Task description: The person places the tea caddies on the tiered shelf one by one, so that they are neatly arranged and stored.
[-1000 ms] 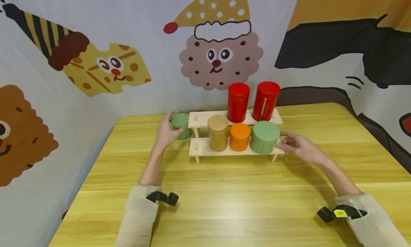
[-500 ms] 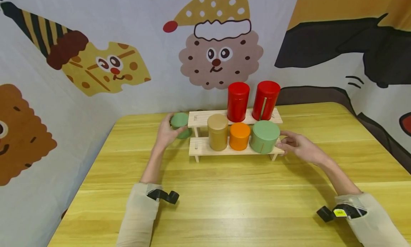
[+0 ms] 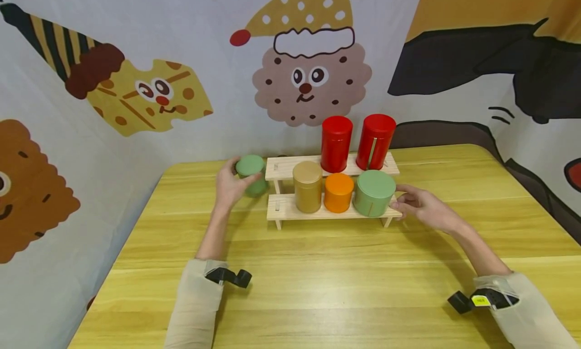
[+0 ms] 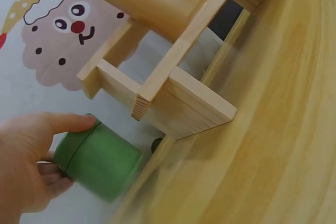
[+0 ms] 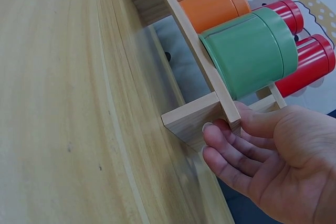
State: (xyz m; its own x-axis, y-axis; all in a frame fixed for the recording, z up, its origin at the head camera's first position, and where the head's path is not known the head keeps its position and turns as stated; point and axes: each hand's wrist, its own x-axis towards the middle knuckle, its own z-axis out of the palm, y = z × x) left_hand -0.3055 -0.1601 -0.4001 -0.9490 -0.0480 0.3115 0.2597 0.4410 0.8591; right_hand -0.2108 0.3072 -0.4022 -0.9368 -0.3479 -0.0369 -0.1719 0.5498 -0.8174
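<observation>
My left hand [image 3: 229,186] grips a small green lidded tin [image 3: 250,166] by its upper part, thumb on one side and fingers round the other. In the left wrist view this tin [image 4: 100,161] is tilted, beside the left end of a two-step wooden rack [image 3: 285,209]. At the rack's right end my right hand [image 3: 424,209] pinches the lower step's tip, thumb above and fingers curled below, as the right wrist view shows. Just inside that grip stands a wide green tin [image 3: 375,192] on the lower step.
An orange tin [image 3: 339,193] and a gold tin [image 3: 308,187] share the lower step. Two tall red tins [image 3: 337,144] stand on the upper step. Behind the wooden table [image 3: 308,283] hangs a cartoon-printed cloth [image 3: 227,97], close to the rack's back.
My left hand has shifted a little left with the small green tin, which now sits slightly higher and farther from the rack. My right hand stays on the rack's end.
</observation>
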